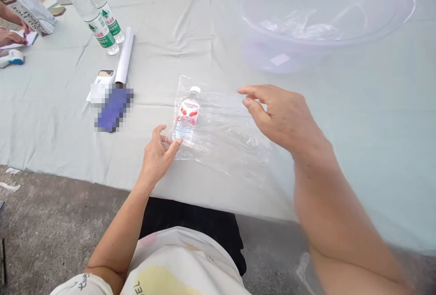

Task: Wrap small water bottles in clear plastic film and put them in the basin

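A small water bottle (186, 117) with a white cap and a red and white label lies on a clear plastic bag (231, 145), which is spread wrinkled on the table. Whether the bottle is inside the bag or on top of it, I cannot tell. My left hand (158, 156) is at the bottle's base, fingers apart, its thumb tip touching the lower end of the bottle or the film there. Above the bag's upper right edge is my right hand (281, 117), index finger stretched out and thumb a little apart below it, with nothing visible between them.
A large translucent basin (279, 54) with crumpled plastic inside stands at the back right. To the left are two tall water bottles (102, 31), a white roll (124, 56), a blurred blue item (113, 109) and a box (27, 6). Another person's hands (13, 36) are at far left.
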The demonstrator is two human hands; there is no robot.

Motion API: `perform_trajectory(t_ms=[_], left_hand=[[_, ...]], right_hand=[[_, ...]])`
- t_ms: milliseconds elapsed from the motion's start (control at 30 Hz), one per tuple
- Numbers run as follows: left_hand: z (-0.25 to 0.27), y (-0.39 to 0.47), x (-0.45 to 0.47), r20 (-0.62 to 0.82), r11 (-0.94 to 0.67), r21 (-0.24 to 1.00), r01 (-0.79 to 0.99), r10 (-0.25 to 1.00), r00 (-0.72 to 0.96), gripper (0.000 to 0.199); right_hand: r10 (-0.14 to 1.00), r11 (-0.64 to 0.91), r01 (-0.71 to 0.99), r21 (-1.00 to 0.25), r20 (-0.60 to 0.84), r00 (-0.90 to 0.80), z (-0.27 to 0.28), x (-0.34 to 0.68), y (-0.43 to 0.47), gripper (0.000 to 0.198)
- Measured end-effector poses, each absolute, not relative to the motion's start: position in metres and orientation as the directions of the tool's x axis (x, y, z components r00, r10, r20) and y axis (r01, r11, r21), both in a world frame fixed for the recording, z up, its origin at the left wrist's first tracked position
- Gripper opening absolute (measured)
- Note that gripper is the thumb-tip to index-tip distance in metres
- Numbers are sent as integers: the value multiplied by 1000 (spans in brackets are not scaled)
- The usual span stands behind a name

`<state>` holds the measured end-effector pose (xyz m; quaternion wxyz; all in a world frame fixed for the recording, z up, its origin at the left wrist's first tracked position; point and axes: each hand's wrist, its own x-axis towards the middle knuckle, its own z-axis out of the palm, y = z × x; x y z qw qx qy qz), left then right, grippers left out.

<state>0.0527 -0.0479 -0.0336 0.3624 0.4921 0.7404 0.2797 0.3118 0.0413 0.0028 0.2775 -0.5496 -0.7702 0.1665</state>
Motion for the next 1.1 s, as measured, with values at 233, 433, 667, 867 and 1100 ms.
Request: perform_trajectory(t_ms=[233,433,667,867,1100], left_hand=[[-39,-58,43,-363,434,804,407,900,-242,52],[-46,-61,42,-371,435,829,353,898,-235,16],[-58,-67,43,-126,259,887,383,932,-340,14],[-82,-71,58,477,-191,679,708,849,-228,9],[-94,-63,65,720,-442,383,811,693,38,18]], right_hand=[[831,544,609,-577,271,-486,-28,220,146,24],[853,510,676,-531,214,-476,-64,184,226,42],[819,471,622,-625,49,-572,-31,182,212,5],[854,386,465,-797,119,-506,-40,230,188,11],[870,435,491,-755,213,-444,-61,250,170,20]])
